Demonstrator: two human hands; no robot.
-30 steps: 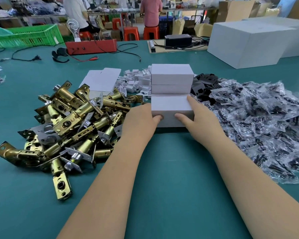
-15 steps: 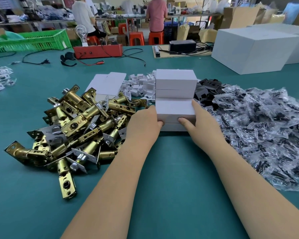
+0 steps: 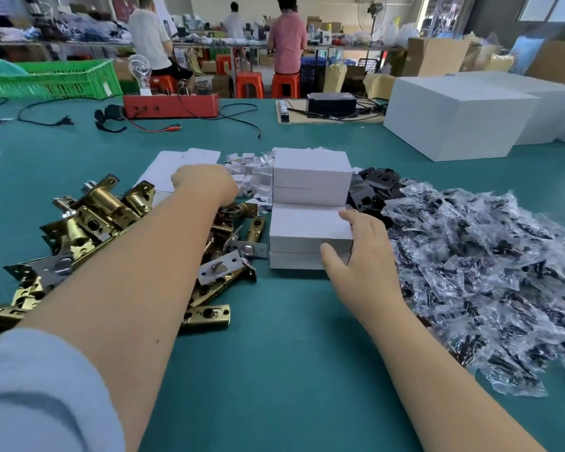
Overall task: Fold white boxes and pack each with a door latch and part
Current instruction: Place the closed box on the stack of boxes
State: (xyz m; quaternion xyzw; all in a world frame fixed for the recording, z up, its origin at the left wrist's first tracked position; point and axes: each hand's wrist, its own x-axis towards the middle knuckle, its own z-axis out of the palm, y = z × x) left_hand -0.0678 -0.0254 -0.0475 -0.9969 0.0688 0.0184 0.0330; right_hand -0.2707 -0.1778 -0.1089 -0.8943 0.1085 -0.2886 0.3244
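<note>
Two closed white boxes (image 3: 307, 230) lie stacked in the middle of the green table, with a second stack of two (image 3: 310, 171) right behind them. My right hand (image 3: 362, 256) rests against the near stack's right end, thumb on the front face, fingers relaxed. My left hand (image 3: 206, 184) reaches over the pile of brass door latches (image 3: 95, 223) to the flat white box blanks (image 3: 163, 168); its fingertips are hidden. Clear bags of black parts (image 3: 486, 256) are heaped on the right.
Small white pieces (image 3: 248, 171) and black plates (image 3: 372, 184) lie beside the far stack. Big white cartons (image 3: 454, 122) stand at the back right, a red box (image 3: 170, 106) with cables and a green crate (image 3: 46, 79) at the back left. People work beyond the table.
My left hand has let go of the near box and moved up and left to the flat blanks. My right hand stays at the box with a looser hold.
</note>
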